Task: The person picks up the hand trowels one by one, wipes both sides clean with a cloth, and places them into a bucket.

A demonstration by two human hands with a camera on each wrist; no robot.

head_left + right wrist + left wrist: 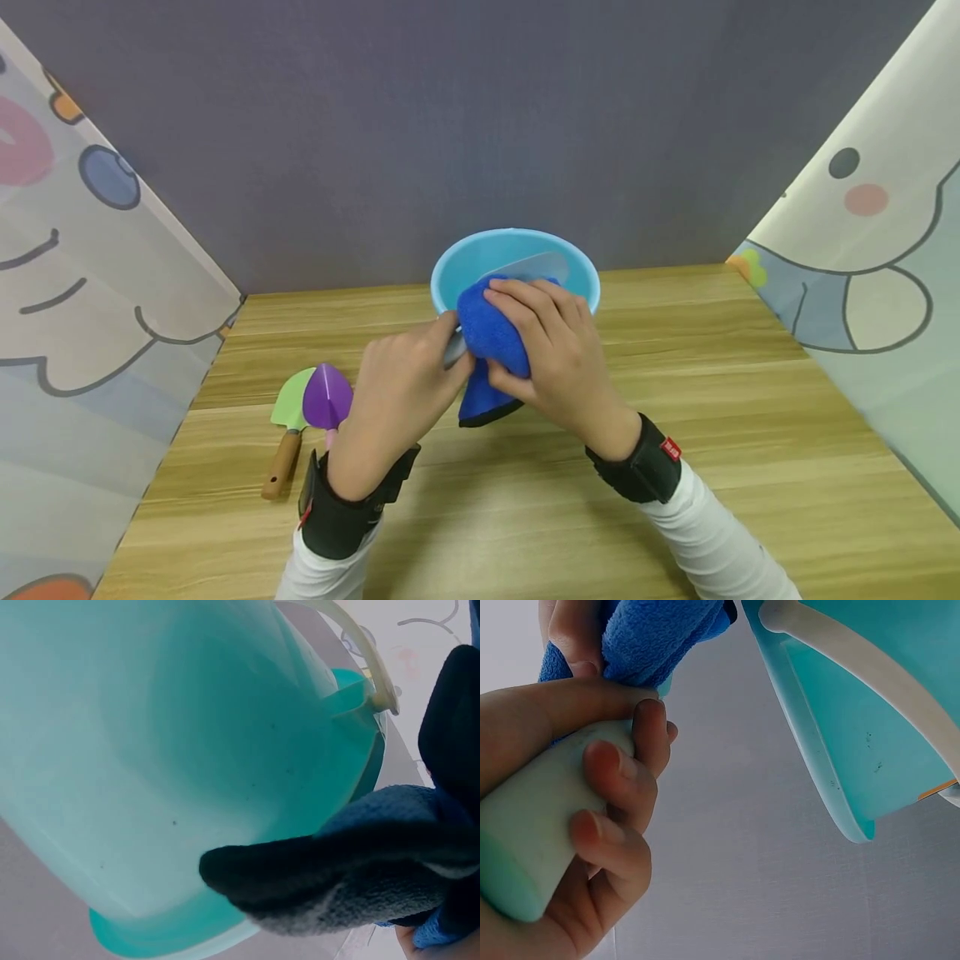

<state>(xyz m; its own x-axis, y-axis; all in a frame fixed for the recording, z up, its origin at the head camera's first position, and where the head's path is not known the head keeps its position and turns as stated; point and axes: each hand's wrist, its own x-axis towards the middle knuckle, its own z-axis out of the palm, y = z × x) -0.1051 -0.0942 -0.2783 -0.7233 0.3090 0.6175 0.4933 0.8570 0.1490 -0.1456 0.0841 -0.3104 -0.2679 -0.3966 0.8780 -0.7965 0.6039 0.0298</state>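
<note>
My left hand (405,379) grips the white and mint-green handle (555,802) of what looks like a small shovel. Its fingers curl round the handle in the left wrist view. With my right hand (558,354) I hold a blue cloth (491,329) bunched over the shovel's middle; a dark-edged corner hangs below. Beyond the cloth shows a pale, broad shape (536,267), apparently the shovel's blade. Both hands are in front of a light blue bucket (465,267), the cloth overlapping its near rim. In the right wrist view, dark-edged cloth folds (375,900) cover most of the fingers.
Left of my left forearm, a green trowel (292,400) with a wooden handle and a purple trowel (327,396) lie side by side on the wooden table (750,400). A grey panel (480,125) stands behind the bucket. Cartoon-printed sheets (885,250) flank both sides.
</note>
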